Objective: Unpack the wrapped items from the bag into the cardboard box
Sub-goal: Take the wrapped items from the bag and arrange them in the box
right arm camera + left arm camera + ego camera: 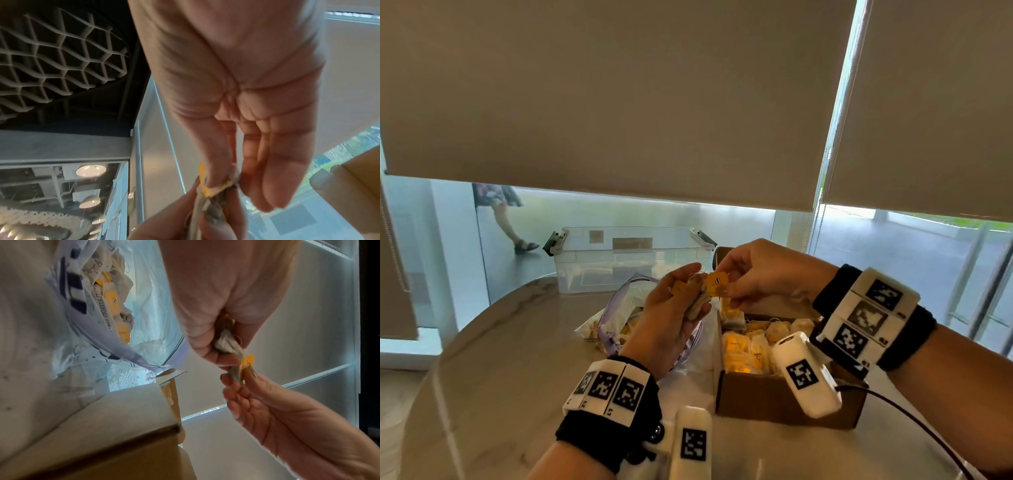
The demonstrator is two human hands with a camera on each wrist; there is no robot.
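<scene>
Above the table, my left hand [681, 298] grips a bunch of wrapped tea bags [697, 305] with yellow tags; the same bundle [226, 340] shows in the left wrist view. My right hand [743, 277] pinches one yellow tag [717, 282] of that bunch between thumb and fingers, seen close up as a tag [205, 190] in the right wrist view. Both hands hover over the left rim of the open cardboard box [784, 401], which holds several wrapped items [750, 349]. The clear zip bag [619, 318] lies left of the box with more items inside.
A clear plastic storage tub [630, 257] stands at the back of the round marble table [500, 377]. A black cable [914, 421] trails from my right wrist across the table's right side. Roller blinds and glass walls lie behind; a person walks outside.
</scene>
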